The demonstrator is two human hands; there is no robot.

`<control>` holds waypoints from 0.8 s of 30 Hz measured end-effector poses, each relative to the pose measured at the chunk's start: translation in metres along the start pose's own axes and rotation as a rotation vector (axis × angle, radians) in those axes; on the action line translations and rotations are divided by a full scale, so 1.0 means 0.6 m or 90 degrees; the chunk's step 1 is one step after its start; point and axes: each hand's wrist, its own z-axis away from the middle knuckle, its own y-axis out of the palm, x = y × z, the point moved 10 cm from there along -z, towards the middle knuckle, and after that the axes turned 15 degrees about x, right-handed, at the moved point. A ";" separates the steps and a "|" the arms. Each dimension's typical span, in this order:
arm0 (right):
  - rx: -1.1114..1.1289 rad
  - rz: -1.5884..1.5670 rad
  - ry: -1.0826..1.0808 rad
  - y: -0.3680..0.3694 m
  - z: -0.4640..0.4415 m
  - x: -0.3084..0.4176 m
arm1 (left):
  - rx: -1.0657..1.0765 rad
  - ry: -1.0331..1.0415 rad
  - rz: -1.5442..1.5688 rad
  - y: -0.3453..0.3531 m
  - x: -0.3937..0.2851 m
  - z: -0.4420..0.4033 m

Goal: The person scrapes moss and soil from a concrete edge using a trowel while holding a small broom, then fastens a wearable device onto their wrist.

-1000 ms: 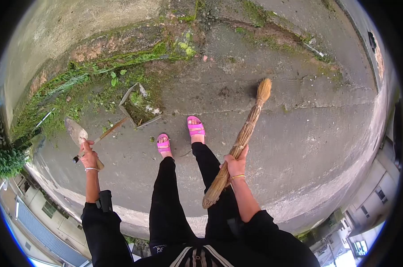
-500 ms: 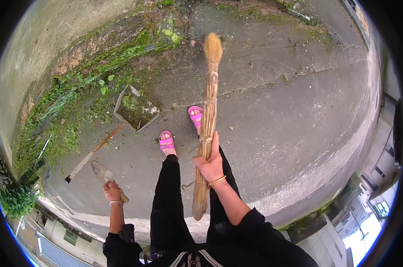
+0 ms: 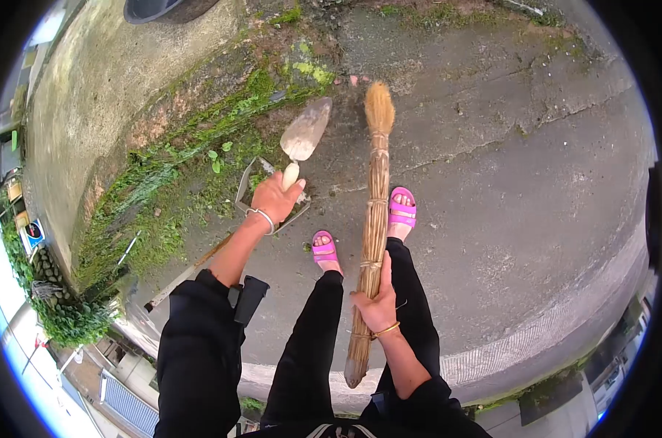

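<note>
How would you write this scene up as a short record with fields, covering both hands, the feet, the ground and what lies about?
Left hand: grips a trowel by its handle, blade pointing forward
Right hand: grips a straw broom near its lower end, bristles pointing forward
Dustpan: on the ground, partly hidden by the left hand and forearm
Feet: pink sandals
Ground: grey pavement with a crack
Growth: green moss to the left
Top edge: dark container, cut off by the picture
</note>
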 end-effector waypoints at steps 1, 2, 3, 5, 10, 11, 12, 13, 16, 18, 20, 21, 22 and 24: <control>-0.043 -0.009 -0.097 -0.022 -0.016 0.021 | -0.067 0.050 -0.088 -0.034 -0.037 -0.027; -0.077 0.045 -0.151 -0.047 -0.034 0.040 | -0.132 0.103 -0.174 -0.068 -0.084 -0.050; -0.070 -0.006 -0.145 -0.061 -0.053 0.053 | -0.173 0.106 -0.253 -0.099 -0.126 -0.073; -0.067 -0.043 -0.178 -0.089 -0.080 0.077 | -0.243 0.090 -0.378 -0.149 -0.200 -0.120; -0.040 -0.167 -0.149 -0.097 -0.093 0.089 | -0.310 -0.010 -0.467 -0.152 -0.200 -0.241; -0.030 -0.163 -0.143 -0.097 -0.095 0.085 | -0.275 -0.057 -0.414 -0.121 -0.176 -0.237; -0.021 -0.162 -0.142 -0.095 -0.098 0.086 | -0.243 -0.100 -0.361 -0.106 -0.157 -0.234; -0.021 -0.164 -0.127 -0.095 -0.099 0.087 | -0.250 -0.098 -0.369 -0.111 -0.161 -0.227; -0.005 -0.196 -0.105 -0.086 -0.101 0.100 | -0.216 -0.061 -0.372 -0.138 -0.165 -0.194; 0.004 -0.184 -0.157 -0.078 -0.112 0.118 | -0.117 0.017 -0.498 -0.153 -0.198 -0.188; -0.022 -0.167 -0.138 -0.073 -0.109 0.111 | -0.106 0.020 -0.484 -0.170 -0.218 -0.183; -0.008 -0.194 -0.103 -0.067 -0.110 0.105 | -0.181 0.024 -0.453 -0.199 -0.245 -0.186; -0.009 -0.194 -0.101 -0.067 -0.112 0.101 | -0.256 0.024 -0.416 -0.223 -0.260 -0.190; -0.027 -0.154 -0.130 -0.075 -0.111 0.098 | -0.251 -0.003 -0.448 -0.226 -0.269 -0.234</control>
